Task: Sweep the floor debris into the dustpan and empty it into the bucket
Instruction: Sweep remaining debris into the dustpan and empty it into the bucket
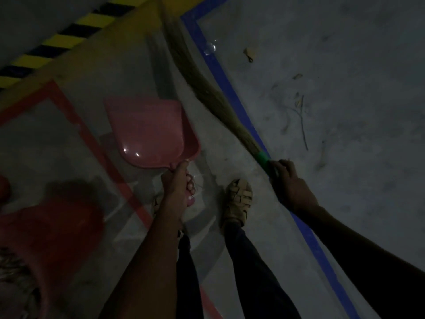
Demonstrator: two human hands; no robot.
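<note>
We've got one view only, head cam, wide-angle, so no 2nd view to share anything w/. It sits high on the person and looks steeply down and fwd at the floor (345, 65). Both forearms run in from the bottom edge; the left hand (176, 180) sits near centre, the right hand (288, 180) right of centre, both close to the lens. The sandalled foot (238, 199) lies almost straight below us. Frame is tilted: the blue tape line (230, 88) and striped hazard tape (69, 35) run diagonally. Edges bend a bit, scene is dim.
</note>
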